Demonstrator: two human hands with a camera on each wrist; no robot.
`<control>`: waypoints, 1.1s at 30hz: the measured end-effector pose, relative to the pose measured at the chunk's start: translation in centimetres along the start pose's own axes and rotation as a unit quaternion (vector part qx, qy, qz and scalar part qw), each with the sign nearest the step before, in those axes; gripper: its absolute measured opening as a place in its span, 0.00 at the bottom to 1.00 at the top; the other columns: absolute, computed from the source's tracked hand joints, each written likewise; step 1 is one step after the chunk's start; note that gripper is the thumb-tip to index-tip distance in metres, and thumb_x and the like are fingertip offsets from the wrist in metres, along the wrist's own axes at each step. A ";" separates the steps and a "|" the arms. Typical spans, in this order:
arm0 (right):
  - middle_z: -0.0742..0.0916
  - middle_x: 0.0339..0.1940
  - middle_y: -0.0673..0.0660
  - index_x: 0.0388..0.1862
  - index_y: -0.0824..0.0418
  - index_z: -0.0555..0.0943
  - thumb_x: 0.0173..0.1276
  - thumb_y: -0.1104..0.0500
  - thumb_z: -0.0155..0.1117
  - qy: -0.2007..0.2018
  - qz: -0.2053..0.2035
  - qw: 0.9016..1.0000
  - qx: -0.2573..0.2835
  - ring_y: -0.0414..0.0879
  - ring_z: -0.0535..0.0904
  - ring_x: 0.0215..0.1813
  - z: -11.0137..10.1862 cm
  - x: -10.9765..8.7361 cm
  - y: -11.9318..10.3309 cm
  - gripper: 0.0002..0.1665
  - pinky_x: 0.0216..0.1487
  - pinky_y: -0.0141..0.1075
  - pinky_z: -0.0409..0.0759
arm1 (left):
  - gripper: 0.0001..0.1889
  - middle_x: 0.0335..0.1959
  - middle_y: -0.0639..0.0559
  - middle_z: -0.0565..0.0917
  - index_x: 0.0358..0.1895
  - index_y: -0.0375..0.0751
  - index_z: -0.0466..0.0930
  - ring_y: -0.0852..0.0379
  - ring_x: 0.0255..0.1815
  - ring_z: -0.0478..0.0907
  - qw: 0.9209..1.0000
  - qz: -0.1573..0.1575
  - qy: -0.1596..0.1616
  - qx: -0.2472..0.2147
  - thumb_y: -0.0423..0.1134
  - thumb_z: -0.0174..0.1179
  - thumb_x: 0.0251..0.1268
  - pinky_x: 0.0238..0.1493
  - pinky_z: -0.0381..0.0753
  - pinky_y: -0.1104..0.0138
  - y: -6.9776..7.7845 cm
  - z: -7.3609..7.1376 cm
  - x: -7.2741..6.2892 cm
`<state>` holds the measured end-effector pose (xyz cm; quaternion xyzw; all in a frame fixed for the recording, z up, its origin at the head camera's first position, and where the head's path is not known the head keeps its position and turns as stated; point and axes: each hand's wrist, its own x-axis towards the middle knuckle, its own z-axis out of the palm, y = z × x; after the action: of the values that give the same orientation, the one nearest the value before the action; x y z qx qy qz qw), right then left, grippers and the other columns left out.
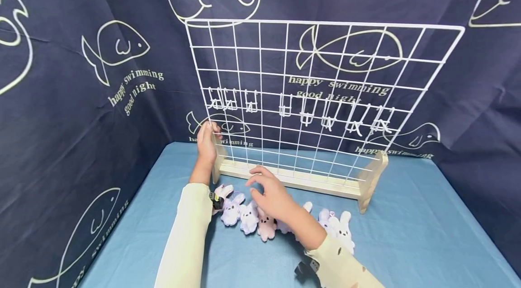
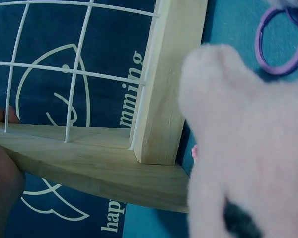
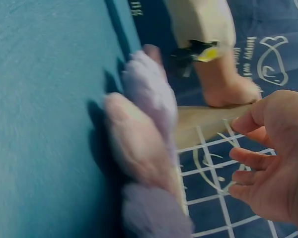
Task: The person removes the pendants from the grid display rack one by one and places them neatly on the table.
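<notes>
A white wire grid rack (image 1: 325, 23) stands upright in a wooden base (image 1: 301, 183). My left hand (image 1: 206, 141) grips its wooden left side piece (image 2: 104, 171), with fingertips showing behind the wood in the left wrist view. My right hand (image 1: 272, 192) hangs before the grid's lower part, fingers loosely bent and nothing between them. Below and around it several small plush toys lie in a row, among them a pink one (image 1: 266, 228) and a lilac one (image 1: 231, 213). A pale pink plush (image 2: 248, 124) looms close in the left wrist view. My right forearm hides part of the row.
Several white wire hooks (image 1: 286, 110) hang in a row across the grid. White plush rabbits (image 1: 343, 229) lie at the row's right end. Blue cloth (image 1: 427, 233) covers the table. Dark fabric with whale and fish drawings (image 1: 134, 3) encloses the back and sides.
</notes>
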<state>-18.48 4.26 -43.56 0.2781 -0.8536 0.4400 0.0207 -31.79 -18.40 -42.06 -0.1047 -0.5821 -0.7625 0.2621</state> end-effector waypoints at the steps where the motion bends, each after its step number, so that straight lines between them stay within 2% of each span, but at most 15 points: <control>1: 0.79 0.73 0.61 0.50 0.60 0.86 0.72 0.63 0.59 0.007 0.003 1.000 -0.006 0.60 0.64 0.85 -0.4 -0.2 -0.2 0.13 0.76 0.59 0.72 | 0.18 0.30 0.55 0.73 0.31 0.45 0.71 0.61 0.29 0.71 1.000 0.007 0.002 0.010 0.36 0.36 0.85 0.35 0.77 0.70 0.0 -0.1 -0.1; 3: 0.79 0.73 0.59 0.50 0.58 0.86 0.72 0.62 0.59 0.018 0.011 1.000 -0.018 0.59 0.62 0.86 -1.2 -0.7 -0.4 0.12 0.78 0.59 0.71 | 0.19 0.29 0.55 0.74 0.33 0.42 0.72 0.61 0.29 0.73 0.999 0.021 0.002 0.027 0.38 0.36 0.85 0.36 0.78 0.71 0.0 -0.2 -0.2; 6: 0.79 0.74 0.58 0.50 0.57 0.86 0.72 0.61 0.61 0.032 0.019 0.999 -0.037 0.58 0.60 0.87 -2.3 -1.5 -0.7 0.12 0.82 0.59 0.65 | 0.21 0.28 0.54 0.75 0.36 0.30 0.72 0.61 0.28 0.75 0.998 0.040 -0.001 0.055 0.39 0.35 0.86 0.36 0.80 0.72 0.1 -0.5 -0.5; 9: 0.79 0.74 0.59 0.51 0.58 0.86 0.72 0.62 0.62 0.051 0.016 0.997 -0.052 0.60 0.58 0.87 -3.3 -2.1 -0.9 0.11 0.83 0.62 0.63 | 0.24 0.30 0.53 0.76 0.40 0.19 0.71 0.59 0.29 0.77 0.995 0.053 -0.003 0.089 0.40 0.34 0.87 0.38 0.81 0.72 0.2 -0.7 -0.7; 11: 0.79 0.74 0.59 0.51 0.59 0.86 0.73 0.63 0.63 0.063 0.021 0.996 -0.060 0.61 0.58 0.88 -4.0 -2.6 -1.1 0.11 0.82 0.63 0.62 | 0.25 0.33 0.51 0.78 0.42 0.18 0.71 0.58 0.30 0.79 0.993 0.054 -0.006 0.104 0.40 0.34 0.88 0.41 0.81 0.71 0.2 -0.9 -0.7; 14: 0.78 0.75 0.59 0.53 0.59 0.86 0.73 0.62 0.64 0.080 0.030 0.993 -0.076 0.61 0.57 0.88 -4.9 -3.2 -1.5 0.12 0.81 0.65 0.62 | 0.25 0.39 0.42 0.80 0.47 0.17 0.71 0.51 0.36 0.81 0.991 0.060 -0.017 0.120 0.40 0.33 0.89 0.46 0.81 0.68 0.4 -1.2 -0.9; 18: 0.78 0.76 0.59 0.57 0.59 0.85 0.72 0.60 0.65 0.102 0.034 0.988 -0.107 0.61 0.57 0.88 -6.2 -4.0 -1.8 0.16 0.82 0.65 0.60 | 0.22 0.53 0.32 0.81 0.56 0.22 0.72 0.36 0.52 0.81 0.983 0.063 -0.040 0.167 0.39 0.32 0.89 0.60 0.80 0.60 0.8 -1.8 -1.6; 21: 0.78 0.76 0.59 0.60 0.58 0.84 0.72 0.58 0.65 0.118 0.034 0.984 -0.128 0.62 0.56 0.88 -7.1 -4.4 -2.0 0.19 0.83 0.65 0.59 | 0.23 0.63 0.32 0.80 0.65 0.30 0.72 0.33 0.63 0.78 0.966 0.061 -0.049 0.248 0.42 0.32 0.90 0.69 0.75 0.53 1.4 -2.4 -2.3; 23: 0.77 0.77 0.59 0.63 0.58 0.83 0.72 0.57 0.65 0.123 0.035 0.982 -0.136 0.62 0.55 0.88 -7.7 -4.7 -2.0 0.21 0.83 0.65 0.58 | 0.24 0.68 0.35 0.79 0.70 0.36 0.71 0.35 0.68 0.77 0.948 0.055 -0.049 0.310 0.44 0.32 0.90 0.71 0.72 0.47 2.0 -2.7 -2.7; 25: 0.76 0.78 0.59 0.65 0.59 0.82 0.73 0.56 0.65 0.125 0.038 0.981 -0.142 0.61 0.54 0.89 -8.1 -4.9 -2.0 0.22 0.84 0.65 0.57 | 0.24 0.70 0.37 0.78 0.75 0.43 0.69 0.37 0.70 0.76 0.927 0.042 -0.048 0.370 0.47 0.33 0.90 0.70 0.72 0.43 2.6 -2.8 -3.3; 27: 0.76 0.78 0.59 0.66 0.59 0.81 0.73 0.56 0.65 0.126 0.040 0.980 -0.146 0.61 0.54 0.89 -8.4 -5.1 -1.9 0.23 0.84 0.64 0.57 | 0.25 0.73 0.38 0.76 0.79 0.48 0.64 0.35 0.71 0.76 0.906 0.027 -0.051 0.418 0.49 0.34 0.89 0.68 0.73 0.39 3.2 -2.8 -3.9; 29: 0.76 0.79 0.60 0.66 0.59 0.81 0.73 0.56 0.65 0.125 0.044 0.980 -0.152 0.62 0.54 0.89 -8.7 -5.4 -1.9 0.24 0.84 0.65 0.56 | 0.26 0.74 0.37 0.75 0.82 0.53 0.59 0.32 0.67 0.78 0.890 0.007 -0.057 0.453 0.51 0.38 0.89 0.63 0.76 0.36 3.9 -2.7 -4.5; 33: 0.74 0.79 0.61 0.68 0.59 0.80 0.74 0.55 0.65 0.125 0.044 0.977 -0.168 0.63 0.53 0.89 -9.1 -5.7 -1.8 0.25 0.84 0.66 0.54 | 0.33 0.74 0.34 0.74 0.86 0.61 0.47 0.28 0.62 0.81 0.862 -0.029 -0.072 0.500 0.52 0.46 0.85 0.56 0.79 0.35 5.1 -2.3 -5.5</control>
<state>-14.66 13.04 -38.24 0.1754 -0.9175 0.3221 0.1538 -24.13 -20.00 -41.08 0.0026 -0.9054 -0.3665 0.2142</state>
